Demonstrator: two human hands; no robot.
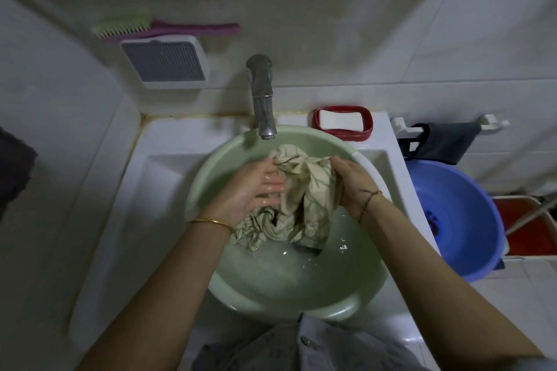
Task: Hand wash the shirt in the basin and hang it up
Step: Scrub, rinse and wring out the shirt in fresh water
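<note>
**Wet shirt, held over green basin**

Shirt (301, 199): bunched at the far side of the basin (271, 289), just below the tap (262, 96), its lower folds trailing in the water. Left hand (253, 187) and right hand (352, 187) each grip a fold. Open water on the near side. Right fingertips buried in cloth.

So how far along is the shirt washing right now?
Done: the shirt is wet, sitting in the green basin with water. In hand: the left hand and right hand grip it, bunched up, mid-scrub. Left: rinsing, wringing and hanging; it is not yet out of the basin.
</note>
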